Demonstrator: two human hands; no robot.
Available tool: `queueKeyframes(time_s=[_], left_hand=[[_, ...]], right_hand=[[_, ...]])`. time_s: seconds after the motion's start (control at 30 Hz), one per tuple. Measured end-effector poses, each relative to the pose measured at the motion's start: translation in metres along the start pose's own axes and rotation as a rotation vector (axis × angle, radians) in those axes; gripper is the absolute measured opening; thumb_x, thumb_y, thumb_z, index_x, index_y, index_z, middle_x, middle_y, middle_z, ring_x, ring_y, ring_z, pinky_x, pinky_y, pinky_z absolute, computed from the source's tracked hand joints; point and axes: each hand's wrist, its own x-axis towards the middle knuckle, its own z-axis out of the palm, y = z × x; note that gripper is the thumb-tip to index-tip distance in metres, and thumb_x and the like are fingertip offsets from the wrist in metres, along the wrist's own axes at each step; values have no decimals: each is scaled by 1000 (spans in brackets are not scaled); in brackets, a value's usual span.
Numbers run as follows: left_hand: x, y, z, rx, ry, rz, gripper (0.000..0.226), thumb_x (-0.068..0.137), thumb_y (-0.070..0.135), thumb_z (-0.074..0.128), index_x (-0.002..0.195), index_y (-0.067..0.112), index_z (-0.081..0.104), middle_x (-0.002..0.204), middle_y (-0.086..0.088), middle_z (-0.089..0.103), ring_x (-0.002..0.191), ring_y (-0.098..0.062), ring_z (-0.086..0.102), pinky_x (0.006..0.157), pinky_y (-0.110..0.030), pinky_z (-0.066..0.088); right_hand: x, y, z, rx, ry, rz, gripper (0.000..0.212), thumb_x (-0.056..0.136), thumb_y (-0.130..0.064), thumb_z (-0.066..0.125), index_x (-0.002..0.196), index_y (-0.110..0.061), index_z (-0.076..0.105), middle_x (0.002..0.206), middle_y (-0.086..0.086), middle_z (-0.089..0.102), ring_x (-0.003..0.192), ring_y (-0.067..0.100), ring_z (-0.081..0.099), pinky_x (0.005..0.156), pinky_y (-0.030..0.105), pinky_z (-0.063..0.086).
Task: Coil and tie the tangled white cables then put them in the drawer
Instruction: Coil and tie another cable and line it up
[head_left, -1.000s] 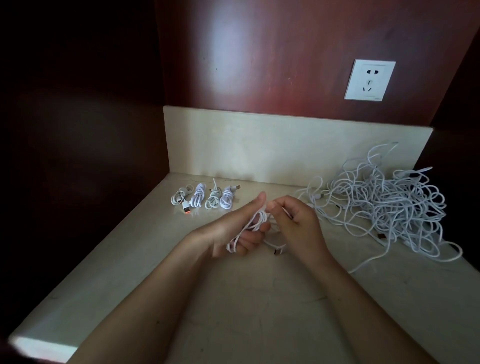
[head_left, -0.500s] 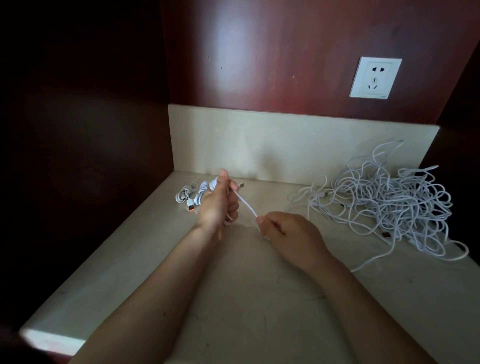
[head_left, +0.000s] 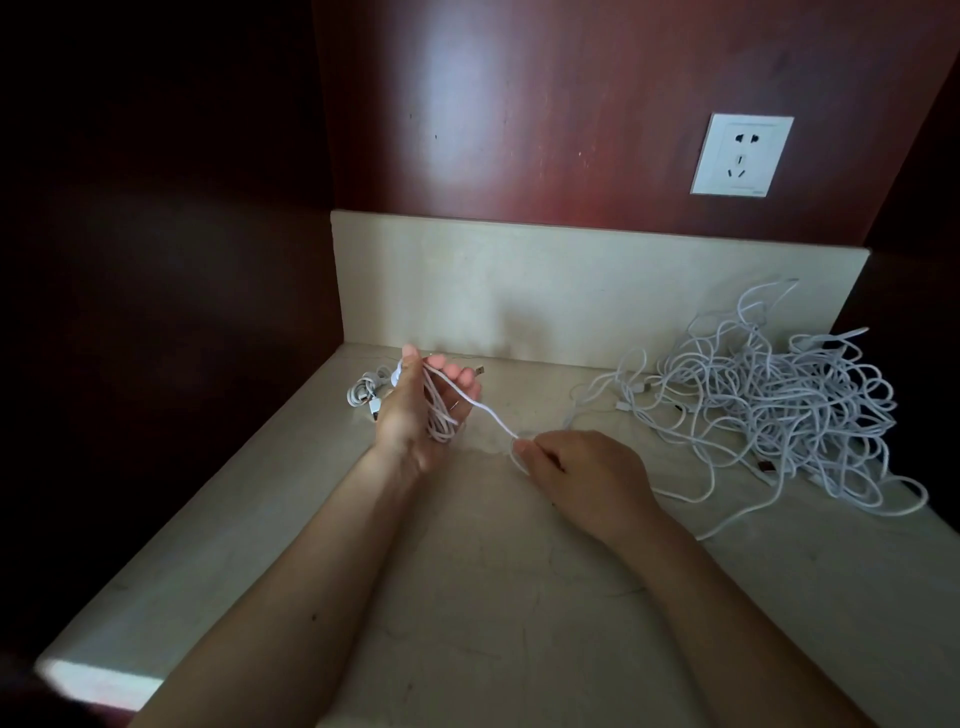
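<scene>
Our hands have pulled apart. Our left hand (head_left: 415, 415) holds the coil (head_left: 440, 418) so it stays neat; our right hand (head_left: 582, 467) pinches its loose end (head_left: 493, 418) for tying. The tangle (head_left: 779, 410) lies at three o'clock.

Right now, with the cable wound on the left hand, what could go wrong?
The coil hangs loosely on the left hand; loops could slip off while tying. The right hand pinches the tail taut; letting go may unwind it. The finished bundles lie just behind the left hand and could get knocked.
</scene>
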Motion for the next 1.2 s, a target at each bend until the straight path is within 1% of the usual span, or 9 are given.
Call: queueKeyframes(time_s=[0.13, 0.27, 0.43, 0.6, 0.73, 0.8, 0.9, 1.13, 1.2], left_hand=[[3, 0, -4, -19, -28, -7, 44, 103, 47, 35, 70, 18, 40, 42, 9, 28, 31, -4, 26, 32, -14, 26], [6, 2, -9, 139, 25, 38, 46, 103, 46, 36, 66, 19, 34, 41, 10, 22, 30, -2, 17, 30, -12, 15], [0, -2, -8, 744, 26, 177, 46, 103, 38, 40, 62, 19, 32, 38, 10, 27, 29, -5, 21, 36, -11, 16], [-23, -19, 4, 1095, -267, -118, 54, 94, 63, 39, 61, 21, 43, 47, 6, 41, 38, -8, 33, 37, -17, 24], [-29, -24, 5, 999, -540, -418, 69, 83, 84, 24, 67, 20, 45, 58, 3, 37, 45, -8, 25, 40, -19, 18], [-32, -20, 6, 956, -610, -434, 56, 82, 77, 43, 70, 21, 45, 59, 4, 32, 46, -6, 22, 40, -17, 17], [-35, -13, 5, 1046, -696, -325, 23, 80, 37, 67, 81, 22, 50, 57, 7, 30, 47, -4, 25, 42, -16, 22], [-38, -6, 4, 1216, -700, -233, 22, 77, 17, 63, 94, 16, 49, 54, 8, 33, 46, -5, 29, 43, -17, 24], [-38, -7, 4, 1231, -726, -236, 15, 86, 8, 62, 85, 22, 59, 54, 8, 35, 46, -5, 30, 44, -17, 25]], right_hand=[[-2, -6, 3, -44, -11, -99, 47, 99, -49, 40, 63, -20, 41, 61, -4, 44, 67, 9, 45, 60, 30, 28], [-3, -9, 8, -20, 15, -205, 41, 96, -49, 45, 69, -18, 49, 66, -3, 50, 67, 9, 48, 60, 29, 29], [-6, -10, 2, 299, 110, -219, 25, 81, -47, 46, 71, -25, 55, 60, -12, 51, 59, 5, 48, 57, 18, 35], [0, -7, -4, 594, 238, -151, 21, 84, -41, 58, 72, -24, 60, 64, -9, 58, 59, 7, 53, 59, 33, 44], [3, -1, -9, 787, 251, -65, 22, 89, -17, 70, 71, -20, 57, 60, -12, 60, 57, -1, 53, 59, 21, 40], [6, 0, -6, 838, 227, -32, 19, 87, -19, 69, 73, -16, 57, 62, -6, 62, 61, 5, 57, 61, 22, 42], [12, 1, -3, 892, 198, 3, 20, 84, -23, 69, 70, -17, 56, 64, -8, 57, 65, 6, 53, 64, 23, 41], [11, -5, -6, 1106, 59, 148, 22, 91, -6, 65, 73, -5, 51, 44, -15, 44, 38, -1, 41, 41, 10, 32], [9, -7, -10, 1177, -3, 171, 20, 94, -6, 60, 77, -2, 50, 38, -13, 41, 31, 1, 37, 36, 11, 29]])
